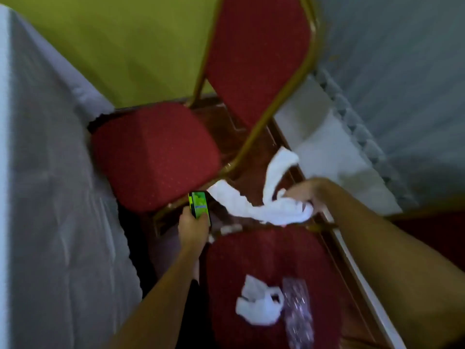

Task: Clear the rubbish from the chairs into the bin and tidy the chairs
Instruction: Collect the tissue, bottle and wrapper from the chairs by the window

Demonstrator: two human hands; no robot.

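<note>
Two red padded chairs with gold frames stand close together. The far chair (156,157) has a bare seat and a tall back. On the near chair (251,253) lie a crumpled white tissue (259,303) and a clear crushed plastic wrapper (298,313). My right hand (305,195) is shut on a long white paper tissue (254,205) that hangs in the air between the chairs. My left hand (195,226) grips a small green packet (200,205) beside the far chair's front corner. No bin is in view.
A table with a white cloth (50,197) fills the left side. Another white-clothed table (339,152) with a lace edge stands at the right. A yellow-green wall (125,46) is behind the far chair. Dark wooden floor shows between the chairs.
</note>
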